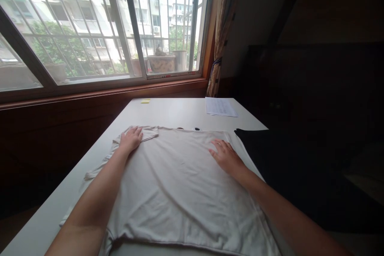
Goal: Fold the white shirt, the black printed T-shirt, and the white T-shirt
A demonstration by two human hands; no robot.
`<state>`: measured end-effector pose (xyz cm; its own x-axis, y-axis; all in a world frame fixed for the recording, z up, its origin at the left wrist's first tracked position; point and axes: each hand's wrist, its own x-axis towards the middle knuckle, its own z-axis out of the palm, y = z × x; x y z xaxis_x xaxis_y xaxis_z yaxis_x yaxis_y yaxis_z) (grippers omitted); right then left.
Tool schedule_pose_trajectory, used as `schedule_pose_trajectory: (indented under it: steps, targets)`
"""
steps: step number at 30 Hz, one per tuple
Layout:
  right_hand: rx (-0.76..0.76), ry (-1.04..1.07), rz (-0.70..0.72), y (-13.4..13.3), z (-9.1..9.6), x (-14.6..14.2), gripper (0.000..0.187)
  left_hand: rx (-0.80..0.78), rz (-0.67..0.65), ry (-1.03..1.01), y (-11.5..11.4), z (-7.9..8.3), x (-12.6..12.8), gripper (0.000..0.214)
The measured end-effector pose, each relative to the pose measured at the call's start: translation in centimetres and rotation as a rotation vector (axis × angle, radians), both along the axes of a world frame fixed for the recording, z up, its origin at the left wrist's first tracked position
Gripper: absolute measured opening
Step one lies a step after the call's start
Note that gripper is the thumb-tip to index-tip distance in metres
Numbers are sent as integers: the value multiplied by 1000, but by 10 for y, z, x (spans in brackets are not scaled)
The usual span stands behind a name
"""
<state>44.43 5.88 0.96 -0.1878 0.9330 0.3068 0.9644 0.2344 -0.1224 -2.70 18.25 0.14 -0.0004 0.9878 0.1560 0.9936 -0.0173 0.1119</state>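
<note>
A pale, off-white T-shirt (180, 184) lies spread sideways over the white table, its neck end toward the left and soft creases running across the body. My left hand (132, 138) rests flat on the shirt near the far sleeve, fingers stretched out. On the right, my right hand (225, 154) lies on the cloth toward the far right corner with its fingers spread. Neither hand grips anything. Part of the shirt's near right side is hidden under my right forearm.
The white table (174, 112) carries printed sheets (221, 107) and a yellow sticky note (145, 101) at its far end. A small black-and-white item (197, 129) sits just beyond the shirt. Dark cloth (288, 168) lies along the right side. A barred window (99, 28) and a curtain (220, 36) stand behind.
</note>
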Motion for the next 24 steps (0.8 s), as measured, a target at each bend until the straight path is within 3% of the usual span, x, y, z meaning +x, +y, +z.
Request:
schedule_pose_trajectory:
  steps: [6,16,20,24]
  targets:
    - [-217,-101,-55,40,-24,10,66,-76,51,12,0,-3,-28,61]
    - [-317,-150,-40,51,-18,27,72,-65,-55,28,-19,6,-41,63]
    - [-316,-153,-34,46,-20,29,72,-83,-155,52,-24,10,-31,61]
    - [-293,-161,-28,39,-21,30,72,-85,-253,52,-20,11,0,60]
